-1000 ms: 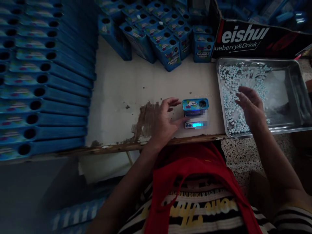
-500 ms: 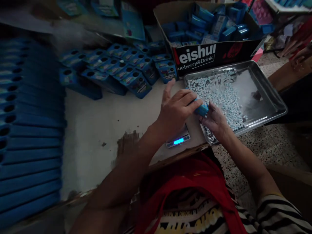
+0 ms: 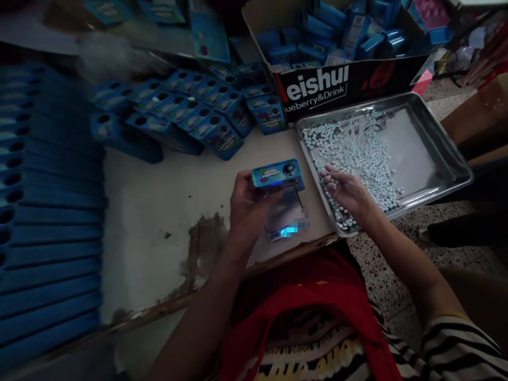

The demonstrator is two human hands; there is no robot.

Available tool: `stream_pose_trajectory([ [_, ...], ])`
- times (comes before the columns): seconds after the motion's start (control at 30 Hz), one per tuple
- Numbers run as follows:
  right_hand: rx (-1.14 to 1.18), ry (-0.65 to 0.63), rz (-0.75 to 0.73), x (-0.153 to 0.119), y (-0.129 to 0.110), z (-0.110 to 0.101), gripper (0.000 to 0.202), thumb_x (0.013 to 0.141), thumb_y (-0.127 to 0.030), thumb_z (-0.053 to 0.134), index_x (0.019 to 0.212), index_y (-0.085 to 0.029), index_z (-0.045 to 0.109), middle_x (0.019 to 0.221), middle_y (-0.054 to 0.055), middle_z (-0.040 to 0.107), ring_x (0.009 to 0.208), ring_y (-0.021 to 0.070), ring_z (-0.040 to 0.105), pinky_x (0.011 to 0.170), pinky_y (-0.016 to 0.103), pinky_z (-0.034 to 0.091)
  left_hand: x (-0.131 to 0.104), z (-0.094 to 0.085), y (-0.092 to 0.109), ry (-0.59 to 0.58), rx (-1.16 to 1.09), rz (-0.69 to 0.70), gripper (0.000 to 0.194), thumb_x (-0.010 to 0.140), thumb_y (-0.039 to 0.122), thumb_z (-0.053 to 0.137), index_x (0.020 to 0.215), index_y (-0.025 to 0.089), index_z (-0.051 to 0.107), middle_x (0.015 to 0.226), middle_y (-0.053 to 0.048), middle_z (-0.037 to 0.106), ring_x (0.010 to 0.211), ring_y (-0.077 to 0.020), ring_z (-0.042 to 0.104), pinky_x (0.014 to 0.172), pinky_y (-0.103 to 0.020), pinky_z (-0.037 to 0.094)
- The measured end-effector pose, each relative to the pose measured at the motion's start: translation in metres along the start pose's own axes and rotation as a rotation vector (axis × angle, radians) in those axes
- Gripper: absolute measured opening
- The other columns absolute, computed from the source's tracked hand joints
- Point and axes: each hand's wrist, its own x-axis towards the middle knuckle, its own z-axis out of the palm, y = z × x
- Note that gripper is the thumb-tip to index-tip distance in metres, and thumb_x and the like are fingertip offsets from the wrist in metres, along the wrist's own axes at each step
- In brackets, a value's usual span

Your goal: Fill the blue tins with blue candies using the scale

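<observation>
My left hand [image 3: 248, 209] grips a small blue candy box [image 3: 266, 175] by its side, the round hole in its top showing at the right end. The box is held just above a small digital scale [image 3: 282, 212] with a lit blue display; whether it touches the scale I cannot tell. Over the left part of a metal tray [image 3: 444, 159], my right hand [image 3: 349, 193] has its fingers curled, with a few small pale candies at the fingertips. Many loose pale-blue candies [image 3: 373, 159] lie spread in the tray around that hand.
Rows of blue boxes [image 3: 47, 233] stand along the left, and a further group of blue boxes [image 3: 222, 138] stands at the back. Behind the tray is a black-printed carton [image 3: 317, 87] full of blue boxes. The worn table edge [image 3: 206, 293] runs in front of me.
My left hand has moved the candy box left, from beside my right hand to above the scale, and turned it upright. My right hand stays over the tray, now apart from the box.
</observation>
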Motion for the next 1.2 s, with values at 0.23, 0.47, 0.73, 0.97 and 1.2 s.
stream_pose_trajectory([
  [0.23,-0.576,-0.395,-0.133,-0.016,-0.005,0.020,0.025,0.102,-0.036,0.086,0.100,-0.016,0.070,0.069,-0.005,0.059,0.051,0.0047,0.036,0.042,0.015,0.027,-0.051,-0.020,-0.024,-0.014,-0.003,-0.071,0.060,0.076,0.049,0.099,0.118,0.024,0.064,0.108,-0.004,0.080,0.103,-0.0229,0.081,0.094,-0.034,0.069],
  [0.47,-1.119,-0.617,-0.260,-0.039,-0.002,0.076,0.027,0.105,-0.036,0.083,0.091,-0.020,0.066,0.058,-0.008,0.053,0.050,0.0059,0.034,0.047,0.021,0.024,-0.060,-0.073,-0.009,0.046,0.163,0.114,0.077,0.081,0.045,0.098,0.146,0.027,0.062,0.137,-0.011,0.079,0.131,-0.0293,0.079,0.121,-0.053,0.064],
  [0.73,-1.399,-0.523,-0.389,-0.037,0.002,0.077,0.021,0.105,-0.031,0.077,0.090,-0.019,0.068,0.058,-0.008,0.053,0.052,0.0077,0.038,0.051,0.025,0.027,-0.088,-0.149,0.003,0.367,0.308,0.061,0.057,0.072,0.036,0.092,0.125,0.020,0.079,0.107,-0.008,0.086,0.107,-0.0305,0.086,0.109,-0.053,0.071],
  [0.97,-1.534,-0.490,-0.491,-0.040,0.002,0.080,0.009,0.098,-0.024,0.079,0.096,-0.016,0.079,0.062,-0.006,0.055,0.059,0.0099,0.045,0.056,0.028,0.031,-0.091,-0.143,0.003,0.297,0.312,0.019,0.063,0.071,0.040,0.094,0.129,0.023,0.077,0.114,-0.008,0.086,0.110,-0.0309,0.085,0.111,-0.055,0.070],
  [1.2,-1.243,-0.473,-0.363,-0.044,0.003,0.076,0.018,0.095,-0.034,0.089,0.097,-0.017,0.083,0.061,-0.006,0.053,0.055,0.0090,0.039,0.049,0.025,0.027,-0.089,-0.144,0.006,0.269,0.277,0.000,0.069,0.069,0.041,0.104,0.130,0.025,0.077,0.113,-0.004,0.085,0.113,-0.0343,0.083,0.115,-0.065,0.067],
])
